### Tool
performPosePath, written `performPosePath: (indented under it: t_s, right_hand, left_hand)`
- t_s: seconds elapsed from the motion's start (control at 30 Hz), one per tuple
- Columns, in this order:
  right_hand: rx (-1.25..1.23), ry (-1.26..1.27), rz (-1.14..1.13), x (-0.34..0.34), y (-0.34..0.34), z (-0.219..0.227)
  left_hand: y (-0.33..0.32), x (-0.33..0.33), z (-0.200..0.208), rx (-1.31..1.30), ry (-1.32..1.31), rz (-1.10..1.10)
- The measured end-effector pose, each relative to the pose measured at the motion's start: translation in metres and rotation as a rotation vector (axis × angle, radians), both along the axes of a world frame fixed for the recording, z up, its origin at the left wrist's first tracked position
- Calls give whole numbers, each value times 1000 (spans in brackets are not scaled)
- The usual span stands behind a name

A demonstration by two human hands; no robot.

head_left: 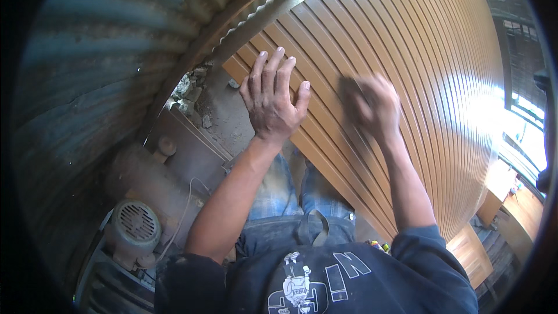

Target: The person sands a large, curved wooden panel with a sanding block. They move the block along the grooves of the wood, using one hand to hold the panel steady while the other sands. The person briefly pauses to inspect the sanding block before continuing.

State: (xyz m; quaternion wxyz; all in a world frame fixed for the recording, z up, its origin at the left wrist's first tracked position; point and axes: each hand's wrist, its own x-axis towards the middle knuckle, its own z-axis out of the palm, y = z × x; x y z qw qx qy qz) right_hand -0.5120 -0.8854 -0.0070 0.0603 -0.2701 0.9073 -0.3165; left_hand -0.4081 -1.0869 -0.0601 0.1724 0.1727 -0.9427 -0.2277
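Observation:
A large brown panel (325, 40) with long parallel grooves fills the upper right, its near edge slanting past my legs. My left hand (273, 90) is over the panel's near left corner, fingers stretched and a little spread, palm down, with nothing seen in it. Further right, my right hand (378, 104) is over the middle of the panel, smeared by motion, its fingers seemingly curled. A dark blur lies beside its fingers; whether that is a held thing or a shadow cannot be made out.
On the left stands a dusty electric motor (136, 221) with a pale cable (185, 215). Corrugated metal sheeting (110, 40) rises behind it. Broken stones (189, 96) lie beyond the panel's left corner. Wooden boards (468, 253) are at the lower right.

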Motion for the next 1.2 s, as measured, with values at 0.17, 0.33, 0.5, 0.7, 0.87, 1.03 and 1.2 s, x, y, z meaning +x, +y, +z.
performPosePath:
  t_s: [0.17, 0.33, 0.5, 0.7, 0.87, 1.03, 1.2]
  right_hand:
    - [3, -7, -63, -13, -35, -1]
    - [-101, 245, -13, -92, -170, -49]
    - [-50, 257, -39, 9, 10, -44]
    - [88, -3, -161, 153, 279, 19]
    - [-98, 137, -145, 100, 172, 0]
    - [-32, 248, -164, 84, 137, -28]
    - [70, 50, -186, 208, 390, 1]
  left_hand:
    - [0, -2, 1, 27, -21, 0]
    - [-6, -3, -4, -107, -21, -16]
    - [-8, -6, 2, -131, 7, -64]
    - [-5, -3, -2, -159, 39, -50]
    - [-16, -5, -6, -174, 59, -119]
    - [-14, -10, -7, -131, 1, -116]
    - [11, 2, -20, -305, -108, 88]
